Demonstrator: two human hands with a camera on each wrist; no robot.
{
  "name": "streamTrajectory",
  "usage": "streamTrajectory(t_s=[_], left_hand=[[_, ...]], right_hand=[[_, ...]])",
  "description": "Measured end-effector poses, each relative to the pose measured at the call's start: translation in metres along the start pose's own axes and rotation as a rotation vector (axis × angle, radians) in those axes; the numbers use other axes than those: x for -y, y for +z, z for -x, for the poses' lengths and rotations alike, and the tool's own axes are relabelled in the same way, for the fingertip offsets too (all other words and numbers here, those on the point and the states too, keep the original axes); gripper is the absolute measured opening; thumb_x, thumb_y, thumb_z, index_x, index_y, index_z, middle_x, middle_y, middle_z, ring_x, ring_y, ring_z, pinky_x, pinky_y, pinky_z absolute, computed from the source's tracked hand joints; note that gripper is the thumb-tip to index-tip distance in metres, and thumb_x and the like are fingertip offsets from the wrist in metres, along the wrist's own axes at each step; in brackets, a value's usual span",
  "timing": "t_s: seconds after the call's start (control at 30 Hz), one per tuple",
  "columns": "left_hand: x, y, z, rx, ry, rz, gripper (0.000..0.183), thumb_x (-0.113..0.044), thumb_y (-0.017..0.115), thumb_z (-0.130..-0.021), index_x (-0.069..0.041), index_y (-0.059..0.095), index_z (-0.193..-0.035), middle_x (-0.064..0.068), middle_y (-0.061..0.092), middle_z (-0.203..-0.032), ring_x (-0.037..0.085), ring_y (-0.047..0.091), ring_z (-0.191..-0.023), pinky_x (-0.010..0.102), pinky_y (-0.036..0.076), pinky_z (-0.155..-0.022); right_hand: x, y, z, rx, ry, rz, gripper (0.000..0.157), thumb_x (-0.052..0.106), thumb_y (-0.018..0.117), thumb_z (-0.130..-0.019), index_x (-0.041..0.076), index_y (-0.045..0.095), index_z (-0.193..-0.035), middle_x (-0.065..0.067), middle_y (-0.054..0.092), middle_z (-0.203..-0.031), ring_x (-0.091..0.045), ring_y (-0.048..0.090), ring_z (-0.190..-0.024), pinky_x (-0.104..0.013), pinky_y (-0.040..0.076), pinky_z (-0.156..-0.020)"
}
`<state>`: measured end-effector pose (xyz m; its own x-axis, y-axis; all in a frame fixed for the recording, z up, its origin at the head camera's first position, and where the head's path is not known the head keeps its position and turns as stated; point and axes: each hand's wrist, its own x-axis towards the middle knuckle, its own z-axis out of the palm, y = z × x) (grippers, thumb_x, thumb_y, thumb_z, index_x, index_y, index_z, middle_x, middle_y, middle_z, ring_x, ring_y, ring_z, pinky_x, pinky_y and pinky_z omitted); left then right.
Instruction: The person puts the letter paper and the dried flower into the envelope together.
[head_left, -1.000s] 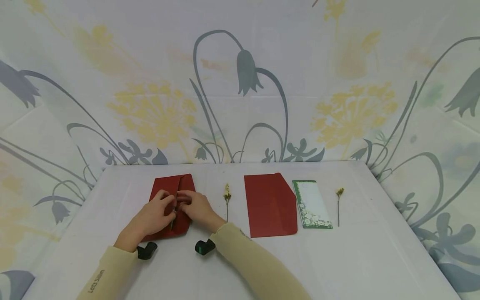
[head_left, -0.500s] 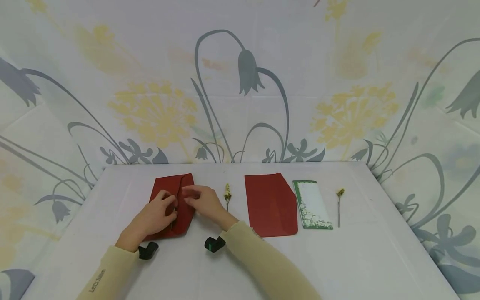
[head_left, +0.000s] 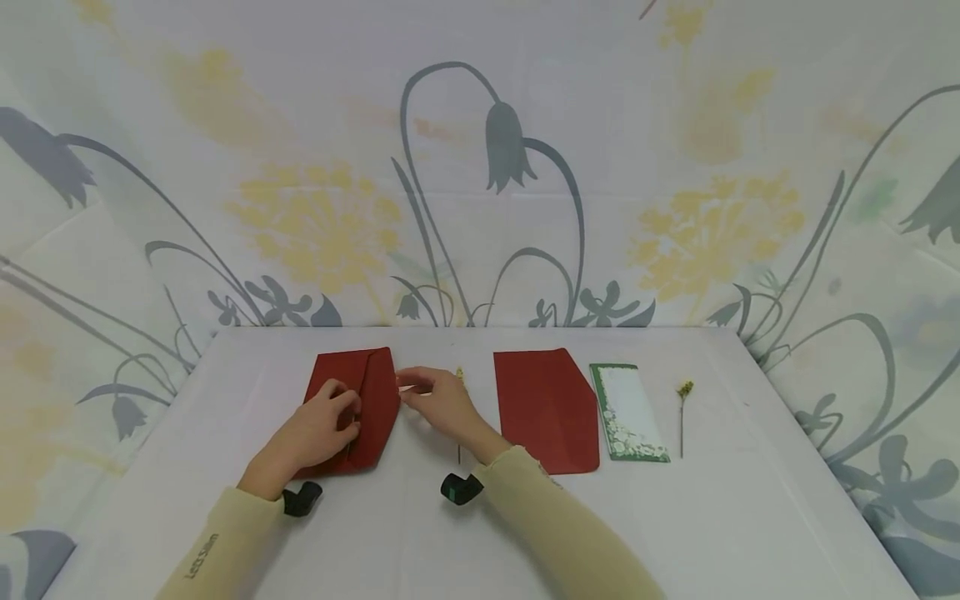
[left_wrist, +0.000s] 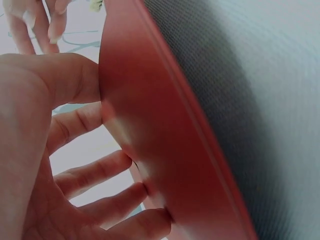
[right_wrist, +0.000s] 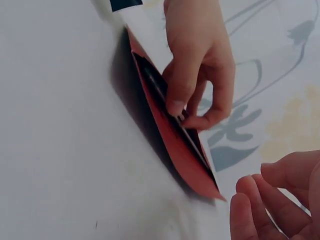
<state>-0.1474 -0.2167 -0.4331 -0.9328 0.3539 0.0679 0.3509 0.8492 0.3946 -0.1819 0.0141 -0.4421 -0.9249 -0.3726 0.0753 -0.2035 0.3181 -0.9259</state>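
Envelope (head_left: pixel 341 364) lies at the left, and the left hand (head_left: pixel 318 429) grips its pocket edge (head_left: pixel 366 375) while the right hand (head_left: pixel 446 406), fingers loose and empty, hangs by the flap (head_left: pixel 382 408); we judge the step as opening it, the next move calling for steady left fingers.

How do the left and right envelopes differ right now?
The left envelope is held by the left hand; the right envelope has no hand on it. The left envelope shows its pocket opening; the right envelope shows a plain face. Both are red.
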Motion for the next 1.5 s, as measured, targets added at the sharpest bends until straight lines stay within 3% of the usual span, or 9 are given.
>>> streamTrajectory(t_s=[0.3,0.63,1.1,1.3,1.5], left_hand=[[0.006,0.004,-0.001,-0.001,0.0,-0.002,0.013,-0.008,0.069,-0.088,-0.014,0.06,-0.094,0.014,0.049,-0.116,0.024,0.056,-0.084,0.041,0.051,-0.072],[0.005,0.002,-0.001,0.009,0.009,0.006,0.012,-0.008,0.068,-0.088,-0.013,0.059,-0.095,0.015,0.049,-0.117,0.023,0.056,-0.081,0.04,0.051,-0.071],[0.006,0.005,-0.002,0.009,0.003,0.004,0.013,-0.009,0.069,-0.088,-0.013,0.06,-0.096,0.016,0.048,-0.117,0.024,0.057,-0.084,0.042,0.052,-0.073],[0.007,0.005,-0.002,0.004,0.002,0.003,0.012,-0.008,0.069,-0.088,-0.013,0.06,-0.095,0.015,0.049,-0.116,0.025,0.057,-0.085,0.042,0.053,-0.073],[0.006,0.005,-0.002,0.003,-0.001,0.004,0.012,-0.009,0.069,-0.088,-0.014,0.06,-0.095,0.015,0.049,-0.116,0.025,0.057,-0.084,0.042,0.052,-0.074]], right_hand=[[-0.022,-0.031,0.019,-0.02,-0.023,0.087,0.024,0.003,0.066,-0.093,0.005,0.071,-0.116,-0.004,0.073,-0.105,-0.017,0.066,-0.097,-0.027,0.054,-0.075],[-0.034,-0.048,0.036,-0.103,0.02,0.245,0.016,0.002,0.069,-0.087,0.008,0.074,-0.101,0.0,0.072,-0.097,-0.016,0.066,-0.087,-0.03,0.053,-0.074],[-0.037,-0.028,0.033,-0.183,0.1,0.281,0.023,0.006,0.084,-0.073,0.013,0.073,-0.092,0.004,0.065,-0.084,-0.013,0.055,-0.074,-0.03,0.047,-0.066],[-0.032,-0.021,0.032,-0.098,0.046,0.401,0.023,0.01,0.079,-0.08,0.013,0.077,-0.103,0.004,0.06,-0.087,-0.013,0.055,-0.079,-0.029,0.046,-0.071],[-0.028,-0.021,0.034,-0.075,0.011,0.527,0.004,0.017,0.079,-0.082,0.014,0.076,-0.084,0.002,0.057,-0.085,-0.015,0.056,-0.078,-0.031,0.047,-0.07]])
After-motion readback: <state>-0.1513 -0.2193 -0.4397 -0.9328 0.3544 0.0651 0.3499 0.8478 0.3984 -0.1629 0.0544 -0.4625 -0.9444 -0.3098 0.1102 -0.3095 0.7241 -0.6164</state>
